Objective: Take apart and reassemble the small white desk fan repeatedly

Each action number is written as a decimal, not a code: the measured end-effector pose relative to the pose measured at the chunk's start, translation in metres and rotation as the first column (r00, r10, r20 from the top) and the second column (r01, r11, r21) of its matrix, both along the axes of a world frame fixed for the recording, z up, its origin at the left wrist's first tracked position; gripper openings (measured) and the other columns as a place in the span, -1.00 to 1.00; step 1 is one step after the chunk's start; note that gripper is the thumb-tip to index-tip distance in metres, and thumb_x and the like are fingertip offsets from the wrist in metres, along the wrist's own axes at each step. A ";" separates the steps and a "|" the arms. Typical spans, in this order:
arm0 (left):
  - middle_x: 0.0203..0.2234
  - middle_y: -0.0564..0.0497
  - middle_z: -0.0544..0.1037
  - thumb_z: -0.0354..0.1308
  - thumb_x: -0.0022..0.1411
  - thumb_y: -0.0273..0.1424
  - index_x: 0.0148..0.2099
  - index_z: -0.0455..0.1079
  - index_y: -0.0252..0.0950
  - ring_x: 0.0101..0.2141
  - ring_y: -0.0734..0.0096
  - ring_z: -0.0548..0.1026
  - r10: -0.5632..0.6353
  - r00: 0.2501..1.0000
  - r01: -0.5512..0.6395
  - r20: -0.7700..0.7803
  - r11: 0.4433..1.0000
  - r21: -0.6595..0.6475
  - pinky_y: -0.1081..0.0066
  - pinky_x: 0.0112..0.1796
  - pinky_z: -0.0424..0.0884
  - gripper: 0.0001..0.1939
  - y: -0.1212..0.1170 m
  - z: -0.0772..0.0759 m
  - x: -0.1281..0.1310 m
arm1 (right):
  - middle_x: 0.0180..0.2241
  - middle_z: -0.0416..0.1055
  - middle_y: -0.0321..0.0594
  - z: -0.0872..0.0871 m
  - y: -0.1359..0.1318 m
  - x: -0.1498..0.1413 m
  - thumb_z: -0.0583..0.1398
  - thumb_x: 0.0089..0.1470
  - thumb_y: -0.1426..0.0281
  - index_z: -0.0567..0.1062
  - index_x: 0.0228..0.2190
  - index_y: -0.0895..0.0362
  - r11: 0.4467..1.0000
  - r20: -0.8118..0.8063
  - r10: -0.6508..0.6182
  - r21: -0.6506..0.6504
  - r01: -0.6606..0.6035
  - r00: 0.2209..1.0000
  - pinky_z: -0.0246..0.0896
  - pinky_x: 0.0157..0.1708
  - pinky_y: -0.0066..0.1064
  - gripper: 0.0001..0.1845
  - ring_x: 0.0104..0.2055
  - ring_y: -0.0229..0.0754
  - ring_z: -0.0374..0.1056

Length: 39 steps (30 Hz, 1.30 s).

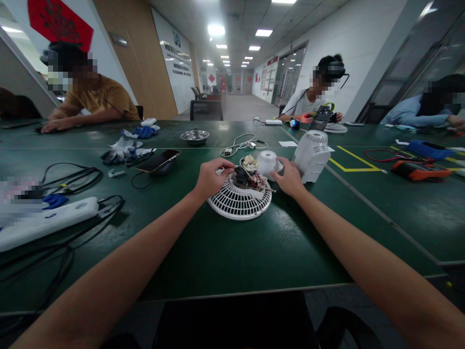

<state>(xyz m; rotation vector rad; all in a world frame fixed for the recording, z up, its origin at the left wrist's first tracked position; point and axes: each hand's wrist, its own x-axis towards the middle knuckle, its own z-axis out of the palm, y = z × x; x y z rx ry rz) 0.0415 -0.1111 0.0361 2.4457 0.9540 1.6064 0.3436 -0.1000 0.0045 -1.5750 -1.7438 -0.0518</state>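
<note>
A white round fan grille lies on the green table in front of me, with a dark motor and wires on top of it. My left hand is at the motor's left side, thumb and fingers pinched together; whatever sits between the fingertips is too small to make out. Around the right side of a white domed motor cover my right hand has its fingers closed. Just beyond that hand stands a white plastic fan housing, upright.
A phone, gloves and a power strip with black cables lie to the left. Farther back are a metal bowl and a white cable. An orange multimeter lies right. Other people sit across the table.
</note>
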 end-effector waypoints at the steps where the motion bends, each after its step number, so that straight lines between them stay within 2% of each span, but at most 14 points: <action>1: -0.37 -0.02 0.65 0.23 0.22 -0.48 -0.27 0.55 -0.27 -0.35 0.33 0.56 0.003 1.000 -0.003 -0.001 1.000 0.014 0.31 -0.24 0.49 -0.94 0.000 0.000 0.000 | -0.02 0.42 0.06 -0.001 0.000 0.000 0.27 0.06 0.30 0.35 0.19 0.16 1.000 -0.004 0.001 -0.013 -0.001 1.000 0.20 0.16 0.01 -0.34 0.11 0.17 0.31; 6: -0.36 -0.03 0.64 0.17 0.27 -0.52 -0.27 0.53 -0.28 -0.31 0.32 0.56 0.006 0.998 0.002 -0.056 0.991 0.131 0.32 -0.22 0.46 -0.88 0.002 -0.001 -0.003 | -0.03 0.44 0.06 -0.001 0.000 -0.001 0.26 0.07 0.30 0.33 0.20 0.16 0.999 -0.016 -0.003 -0.054 0.002 1.000 0.21 0.14 0.02 -0.33 0.06 0.15 0.34; 10: -0.35 -0.04 0.63 0.12 0.32 -0.49 -0.24 0.52 -0.27 -0.30 0.30 0.54 0.075 0.984 -0.042 -0.159 0.978 0.202 0.29 -0.21 0.42 -0.86 0.003 -0.001 -0.006 | -0.06 0.44 0.07 0.001 -0.001 -0.002 0.25 0.07 0.30 0.33 0.20 0.17 0.998 -0.020 -0.014 -0.069 0.012 1.000 0.23 0.12 0.01 -0.34 0.01 0.14 0.36; 20: -0.37 -0.07 0.59 0.03 0.32 -0.53 -0.24 0.49 -0.29 -0.35 0.26 0.48 0.187 0.922 -0.064 -0.338 0.937 0.343 0.25 -0.26 0.36 -0.80 -0.002 0.006 -0.004 | 0.03 0.40 0.12 0.003 -0.003 -0.006 0.23 0.08 0.30 0.32 0.20 0.21 1.000 0.004 -0.003 -0.027 0.003 1.000 0.19 0.18 0.00 -0.34 0.10 0.17 0.33; 25: -0.37 -0.07 0.58 0.02 0.33 -0.51 -0.25 0.48 -0.28 -0.35 0.25 0.46 0.191 0.893 -0.065 -0.406 0.951 0.304 0.25 -0.25 0.34 -0.79 -0.003 0.009 -0.004 | 0.05 0.40 0.08 0.002 -0.002 -0.006 0.23 0.08 0.30 0.30 0.20 0.17 0.999 -0.005 -0.008 -0.039 0.008 1.000 0.19 0.18 0.02 -0.34 0.10 0.16 0.33; 32: -0.41 -0.08 0.55 0.01 0.28 -0.54 -0.29 0.46 -0.29 -0.37 0.21 0.45 0.189 0.889 -0.082 -0.418 0.962 0.261 0.22 -0.28 0.31 -0.80 -0.006 0.014 -0.001 | 0.02 0.42 0.09 0.000 -0.001 -0.004 0.23 0.08 0.29 0.31 0.20 0.18 0.999 -0.014 -0.006 -0.034 0.006 1.000 0.19 0.16 0.05 -0.34 0.10 0.19 0.33; 39: -0.46 -0.04 0.54 0.02 0.21 -0.54 -0.36 0.41 -0.24 -0.44 0.24 0.44 0.163 0.918 -0.130 -0.363 0.985 0.113 0.26 -0.37 0.29 -0.82 -0.010 0.014 0.004 | 0.03 0.40 0.06 -0.002 0.001 -0.002 0.30 0.01 0.29 0.26 0.23 0.15 0.998 -0.014 0.015 -0.056 -0.016 1.000 0.19 0.16 0.03 -0.24 0.08 0.16 0.35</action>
